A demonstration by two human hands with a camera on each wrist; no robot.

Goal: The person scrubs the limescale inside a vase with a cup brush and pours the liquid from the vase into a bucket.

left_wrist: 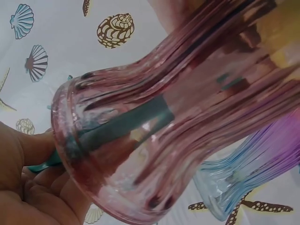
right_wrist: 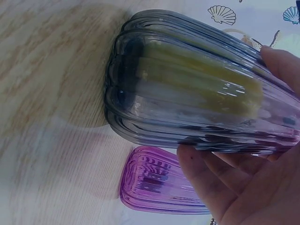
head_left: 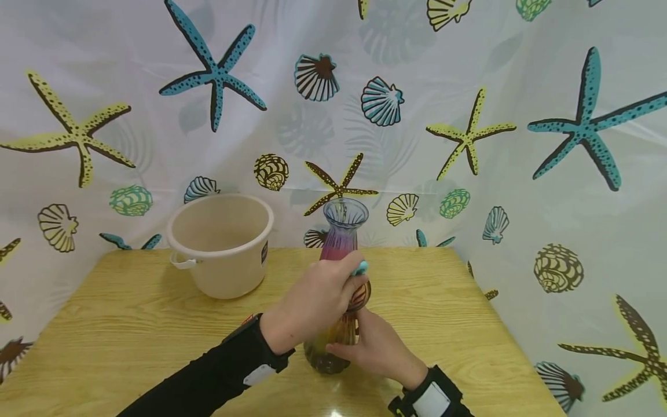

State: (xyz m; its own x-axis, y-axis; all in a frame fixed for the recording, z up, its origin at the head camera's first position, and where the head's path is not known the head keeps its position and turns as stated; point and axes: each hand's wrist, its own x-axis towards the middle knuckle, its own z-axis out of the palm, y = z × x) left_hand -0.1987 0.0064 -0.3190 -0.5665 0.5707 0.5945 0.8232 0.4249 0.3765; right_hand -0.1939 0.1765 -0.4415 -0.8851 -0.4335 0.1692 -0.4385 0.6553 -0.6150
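A white curtain point(head_left: 406, 168) printed with starfish and shells hangs behind a yellowish wood-grain table point(head_left: 130, 324). Over on the left, a round cream plastic bucket point(head_left: 229, 278) stands with its handle folded down. Next, the left hand point(head_left: 320, 292) pinches a smooth teal handle point(left_wrist: 44, 164) that runs into the mouth of a ribbed, reddish-to-smoky glass vase point(head_left: 341, 333), its base at the table. Deep inside shows a yellow, soft-looking head point(right_wrist: 201, 82). Just behind stands a blue-rimmed, pink-purple glass vase point(head_left: 346, 214), fluted too. And on the right, the right hand point(head_left: 383, 347) has fingers and thumb curled round the front vase's lower body. That glass looks stiff, fairly weighty and breakable, probably slippery if wet; the broad lower body seems the surest hold, the flared rim riskier.
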